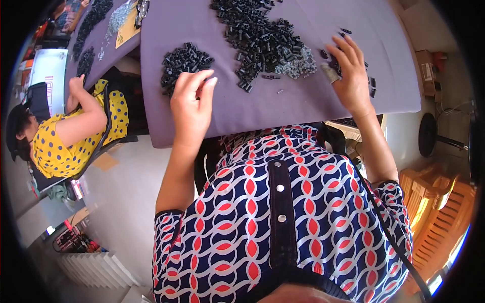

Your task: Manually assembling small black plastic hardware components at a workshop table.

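Blk pcs [185, 59], heaped, just past L grip [192, 103]

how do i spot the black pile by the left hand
Find the nearest purple-covered table. Near its left edge, beyond the left hand, lies a pile of small black pieces. It's smaller and rounder than the sprawling black heap to its right, edged with silvery spring-like pieces.

One head-worn fisheye looks down past the shirt [227, 217] at nearby hands [192, 103] and table [177, 22].

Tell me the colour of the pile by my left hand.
The pile by your left hand is black; best seen in head view.
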Action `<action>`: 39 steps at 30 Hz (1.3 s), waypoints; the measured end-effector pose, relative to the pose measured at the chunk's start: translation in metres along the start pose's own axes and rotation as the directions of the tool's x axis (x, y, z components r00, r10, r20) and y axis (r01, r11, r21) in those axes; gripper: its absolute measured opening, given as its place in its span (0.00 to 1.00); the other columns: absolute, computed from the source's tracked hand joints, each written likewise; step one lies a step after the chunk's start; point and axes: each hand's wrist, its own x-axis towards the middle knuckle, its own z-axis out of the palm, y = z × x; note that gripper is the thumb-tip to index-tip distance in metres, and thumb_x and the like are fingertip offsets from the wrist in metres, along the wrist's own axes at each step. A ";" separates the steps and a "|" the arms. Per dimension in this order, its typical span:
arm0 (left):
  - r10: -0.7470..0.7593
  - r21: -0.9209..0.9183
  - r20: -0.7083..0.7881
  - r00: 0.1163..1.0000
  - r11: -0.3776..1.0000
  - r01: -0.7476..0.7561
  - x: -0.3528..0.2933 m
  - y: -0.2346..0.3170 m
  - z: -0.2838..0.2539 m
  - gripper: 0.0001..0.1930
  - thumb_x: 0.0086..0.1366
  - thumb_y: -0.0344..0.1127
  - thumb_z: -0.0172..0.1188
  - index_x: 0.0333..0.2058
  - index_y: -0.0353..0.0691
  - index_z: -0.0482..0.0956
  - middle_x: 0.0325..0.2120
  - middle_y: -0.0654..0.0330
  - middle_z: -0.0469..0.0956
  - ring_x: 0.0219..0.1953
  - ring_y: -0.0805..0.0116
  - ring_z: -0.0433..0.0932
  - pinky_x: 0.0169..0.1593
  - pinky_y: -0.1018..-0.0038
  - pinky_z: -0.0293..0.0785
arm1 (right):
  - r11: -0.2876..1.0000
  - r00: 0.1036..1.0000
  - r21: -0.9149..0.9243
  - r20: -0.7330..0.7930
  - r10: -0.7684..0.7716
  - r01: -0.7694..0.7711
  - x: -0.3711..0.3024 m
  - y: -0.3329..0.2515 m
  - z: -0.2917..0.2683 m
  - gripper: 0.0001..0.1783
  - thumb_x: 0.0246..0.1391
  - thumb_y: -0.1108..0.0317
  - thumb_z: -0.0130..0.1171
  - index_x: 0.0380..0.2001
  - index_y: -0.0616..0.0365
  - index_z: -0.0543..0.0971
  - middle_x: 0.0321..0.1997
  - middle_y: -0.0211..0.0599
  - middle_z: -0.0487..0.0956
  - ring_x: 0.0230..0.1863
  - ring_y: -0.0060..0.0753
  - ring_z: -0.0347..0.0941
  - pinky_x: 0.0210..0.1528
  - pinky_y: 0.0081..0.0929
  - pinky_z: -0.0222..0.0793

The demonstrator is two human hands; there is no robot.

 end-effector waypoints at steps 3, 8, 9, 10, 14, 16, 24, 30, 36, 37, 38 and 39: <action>0.129 0.273 0.114 0.985 0.949 -0.156 0.005 -0.027 0.004 0.08 0.61 0.29 0.66 0.40 0.37 0.83 0.35 0.56 0.78 0.36 0.58 0.79 0.40 0.66 0.76 | 0.990 0.992 -0.111 0.083 0.093 -0.084 -0.016 0.027 0.001 0.31 0.45 0.75 0.67 0.56 0.56 0.76 0.66 0.42 0.70 0.72 0.57 0.56 0.70 0.47 0.59; 0.216 0.465 0.230 0.949 0.832 -0.302 0.007 -0.044 0.011 0.07 0.58 0.30 0.67 0.37 0.38 0.82 0.36 0.57 0.78 0.40 0.54 0.77 0.43 0.61 0.75 | 0.985 0.987 -0.060 -0.007 0.163 -0.163 -0.018 0.022 0.011 0.32 0.42 0.76 0.68 0.56 0.56 0.77 0.66 0.42 0.70 0.73 0.57 0.55 0.71 0.48 0.57; 0.215 0.466 0.227 0.950 0.833 -0.300 0.008 -0.044 0.011 0.07 0.58 0.30 0.67 0.37 0.38 0.82 0.36 0.57 0.78 0.40 0.54 0.77 0.43 0.61 0.75 | 0.992 0.992 -0.043 -0.023 0.121 -0.122 -0.016 0.016 0.011 0.31 0.42 0.76 0.68 0.54 0.56 0.78 0.65 0.42 0.71 0.73 0.57 0.56 0.71 0.48 0.57; 0.214 0.473 0.234 0.949 0.827 -0.303 0.008 -0.045 0.011 0.07 0.58 0.30 0.67 0.36 0.39 0.82 0.36 0.57 0.78 0.40 0.54 0.77 0.43 0.61 0.75 | 0.996 0.996 -0.027 -0.040 0.079 -0.080 -0.014 0.008 0.011 0.29 0.42 0.76 0.68 0.53 0.56 0.79 0.64 0.42 0.72 0.72 0.57 0.56 0.71 0.49 0.57; 0.209 0.466 0.231 0.950 0.834 -0.297 0.009 -0.041 0.010 0.05 0.58 0.29 0.66 0.34 0.39 0.81 0.35 0.56 0.78 0.40 0.54 0.76 0.44 0.61 0.75 | 0.956 0.991 0.259 -0.014 -0.136 0.135 -0.011 -0.035 0.009 0.20 0.37 0.79 0.68 0.40 0.57 0.82 0.51 0.39 0.78 0.57 0.50 0.72 0.58 0.41 0.72; 0.215 0.420 0.204 0.955 0.862 -0.284 0.007 -0.031 0.010 0.05 0.59 0.29 0.66 0.34 0.39 0.81 0.35 0.56 0.77 0.41 0.53 0.77 0.44 0.61 0.74 | 0.918 0.980 0.372 0.087 -0.179 0.135 -0.014 -0.047 0.014 0.20 0.36 0.79 0.67 0.38 0.57 0.82 0.47 0.37 0.79 0.50 0.48 0.74 0.52 0.39 0.73; 0.056 0.221 0.169 0.984 0.971 -0.093 -0.007 -0.026 0.015 0.06 0.60 0.27 0.63 0.37 0.37 0.77 0.35 0.54 0.79 0.39 0.52 0.78 0.43 0.61 0.74 | 0.926 0.939 0.349 0.250 -0.237 0.140 -0.010 -0.062 0.037 0.18 0.35 0.80 0.64 0.36 0.58 0.80 0.38 0.37 0.76 0.43 0.45 0.73 0.46 0.37 0.74; 0.125 0.246 0.162 0.979 0.955 -0.163 -0.006 -0.032 0.017 0.05 0.60 0.25 0.63 0.36 0.36 0.78 0.34 0.54 0.79 0.38 0.52 0.79 0.43 0.62 0.75 | 0.900 0.942 0.420 0.241 -0.235 0.117 -0.012 -0.062 0.032 0.14 0.45 0.79 0.65 0.37 0.58 0.78 0.37 0.38 0.76 0.40 0.43 0.74 0.44 0.34 0.73; 0.142 0.108 0.133 0.981 0.982 -0.157 -0.004 -0.029 0.021 0.09 0.60 0.24 0.63 0.40 0.35 0.81 0.36 0.53 0.81 0.38 0.56 0.81 0.44 0.67 0.76 | 0.371 0.809 0.731 0.577 0.110 -0.572 -0.013 -0.058 0.023 0.06 0.59 0.80 0.60 0.39 0.62 0.77 0.36 0.25 0.77 0.38 0.17 0.73 0.43 0.19 0.70; 0.056 -0.023 0.137 0.989 0.998 -0.054 -0.006 -0.022 0.021 0.10 0.61 0.23 0.62 0.42 0.34 0.81 0.37 0.54 0.81 0.36 0.61 0.81 0.44 0.70 0.77 | 0.238 0.806 0.774 0.587 0.080 -0.587 -0.014 -0.055 0.027 0.06 0.60 0.80 0.59 0.40 0.62 0.78 0.38 0.25 0.78 0.41 0.17 0.74 0.45 0.19 0.71; -0.028 -0.152 0.152 0.988 0.987 0.051 -0.008 -0.017 0.020 0.11 0.63 0.22 0.61 0.44 0.34 0.82 0.37 0.55 0.82 0.35 0.66 0.82 0.43 0.74 0.77 | 0.234 0.805 0.774 0.588 0.077 -0.588 -0.014 -0.056 0.026 0.06 0.60 0.80 0.59 0.40 0.62 0.78 0.38 0.25 0.78 0.41 0.17 0.74 0.45 0.19 0.71; -0.031 -0.148 0.152 0.988 0.988 0.053 -0.011 -0.015 0.019 0.11 0.63 0.22 0.61 0.44 0.34 0.82 0.37 0.55 0.82 0.35 0.66 0.82 0.43 0.74 0.77 | 0.211 0.808 0.782 0.582 0.089 -0.586 -0.012 -0.059 0.025 0.07 0.60 0.80 0.60 0.41 0.62 0.79 0.39 0.26 0.79 0.41 0.18 0.75 0.45 0.19 0.72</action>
